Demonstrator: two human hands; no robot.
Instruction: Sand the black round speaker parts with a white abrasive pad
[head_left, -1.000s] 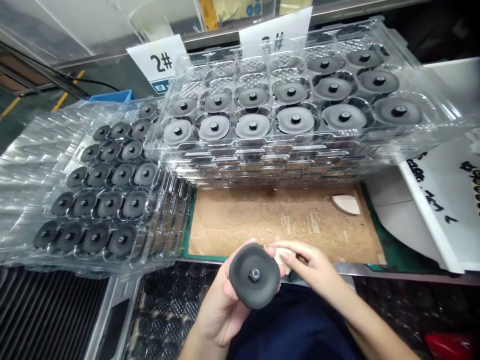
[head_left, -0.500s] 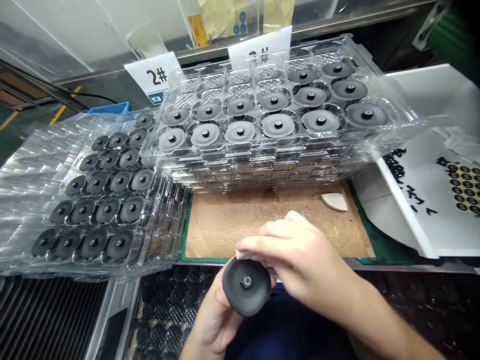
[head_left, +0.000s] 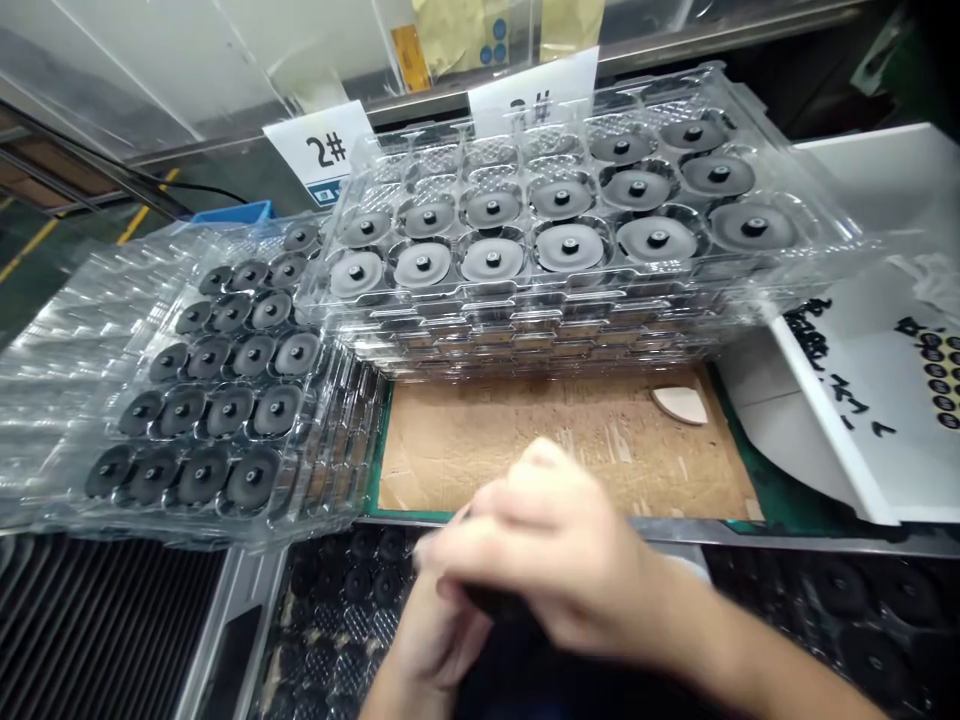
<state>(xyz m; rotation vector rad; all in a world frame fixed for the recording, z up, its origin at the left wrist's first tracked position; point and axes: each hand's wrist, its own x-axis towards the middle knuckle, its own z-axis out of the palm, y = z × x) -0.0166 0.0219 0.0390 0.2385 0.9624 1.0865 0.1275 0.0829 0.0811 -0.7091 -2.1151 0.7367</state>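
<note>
Disc [head_left: 491, 600], dark, presumably rounded and matte like the trayed ones, low centre, mostly hidden between bare hands. Left hand [head_left: 442, 635] underneath, fingers apparently clamped on it. Right hand [head_left: 547, 550] over the top, fingers bent and close together, blurred; can't tell whether pinching anything. Just beyond, brown cardboard sheet [head_left: 450, 435] on green worktop [head_left: 806, 510], off-white quarter-round wedge [head_left: 681, 404] near its right end, out of both hands. Behind that, stacked clear plastic trays [head_left: 465, 295]: in top one, two nearest rows full of black rounded-square discs [head_left: 493, 258], next row back with discs only at right. To the left, second clear plastic stack [head_left: 330, 450], many more discs on top. Far right, open white bin [head_left: 900, 485] with small black scraps [head_left: 810, 345]. Progress, as judged: plenty already seated; this one mid-handling, out of any pocket; back-left pockets left unfilled.
</note>
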